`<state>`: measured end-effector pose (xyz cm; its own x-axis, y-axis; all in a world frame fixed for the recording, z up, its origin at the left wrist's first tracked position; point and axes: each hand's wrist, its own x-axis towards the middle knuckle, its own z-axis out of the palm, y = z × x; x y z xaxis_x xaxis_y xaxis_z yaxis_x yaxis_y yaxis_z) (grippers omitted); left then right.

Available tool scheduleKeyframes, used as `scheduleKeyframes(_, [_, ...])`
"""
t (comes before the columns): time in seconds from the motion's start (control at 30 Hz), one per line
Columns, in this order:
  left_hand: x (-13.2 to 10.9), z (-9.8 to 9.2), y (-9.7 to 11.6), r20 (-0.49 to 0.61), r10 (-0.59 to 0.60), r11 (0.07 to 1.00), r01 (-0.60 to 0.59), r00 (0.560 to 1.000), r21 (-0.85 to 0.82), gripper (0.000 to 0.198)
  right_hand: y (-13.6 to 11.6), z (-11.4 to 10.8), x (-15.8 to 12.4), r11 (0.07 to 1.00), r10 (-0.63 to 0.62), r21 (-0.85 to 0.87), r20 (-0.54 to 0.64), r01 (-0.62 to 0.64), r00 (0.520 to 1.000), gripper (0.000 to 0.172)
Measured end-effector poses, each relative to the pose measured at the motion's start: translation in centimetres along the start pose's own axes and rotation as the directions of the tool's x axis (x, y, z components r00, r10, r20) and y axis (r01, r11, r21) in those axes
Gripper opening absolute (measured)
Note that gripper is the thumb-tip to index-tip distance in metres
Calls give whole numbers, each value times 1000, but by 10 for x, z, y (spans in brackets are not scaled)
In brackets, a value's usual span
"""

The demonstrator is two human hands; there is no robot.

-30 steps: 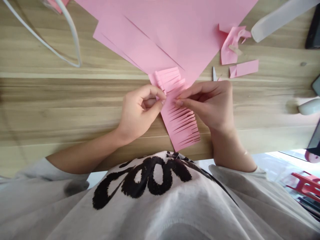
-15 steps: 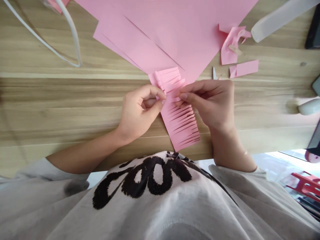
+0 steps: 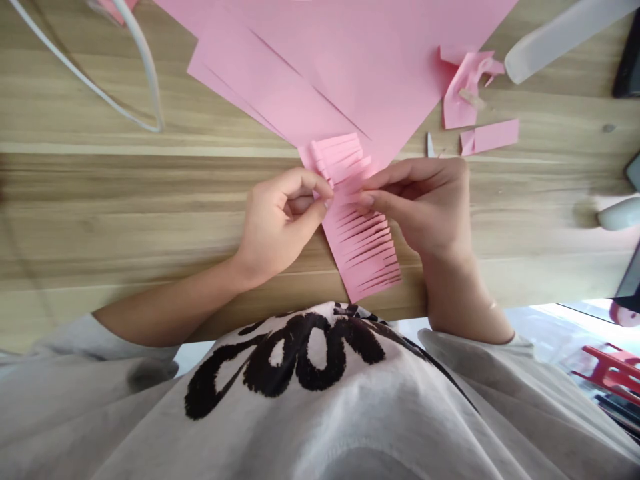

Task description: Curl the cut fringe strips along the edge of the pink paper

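Note:
A pink paper strip (image 3: 350, 247), cut into a fringe along its right side, lies slantwise between my hands. Some fringe ends near its top are folded over toward the left edge. My left hand (image 3: 285, 220) pinches the strip's left edge between thumb and forefinger, where the folded ends lie. On the other side my right hand (image 3: 425, 207) has thumb and forefinger closed on a fringe tab at the strip's middle. The tab itself is mostly hidden by the fingertips.
Large pink paper sheets (image 3: 400, 60) spread beyond the strip. Pink scraps (image 3: 460, 100) and a small offcut (image 3: 495, 137) lie to the right, by a pointed metal tip (image 3: 429, 145). A white cable (image 3: 150, 73) curves at the left; a translucent white bar (image 3: 560, 40) lies top right.
My right hand's fingertips have shifted very slightly right and down along the fringe. The left hand holds its place on the strip's edge.

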<state>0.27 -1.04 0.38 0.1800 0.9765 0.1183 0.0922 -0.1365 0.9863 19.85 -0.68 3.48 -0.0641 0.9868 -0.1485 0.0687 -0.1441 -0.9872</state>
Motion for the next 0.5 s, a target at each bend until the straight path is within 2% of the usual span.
scheduleKeyframes(0.17, [0, 0, 0, -4, -14, 1000, 14, 1000, -27, 9, -3, 0, 0, 1000, 6, 3, 87, -7, 996, 4])
scheduleKeyframes(0.37, [-1, 2, -1, -34, -28, 1000, 28, 999, -4, 9, -3, -3, 1, 999, 43, -33, 200, -38, 979, 13])
scheduleKeyframes(0.5, [-1, 2, 0, -31, -27, 1000, 27, 999, 5, 7, 0, -5, 1, 999, 28, -47, 243, -17, 970, 10])
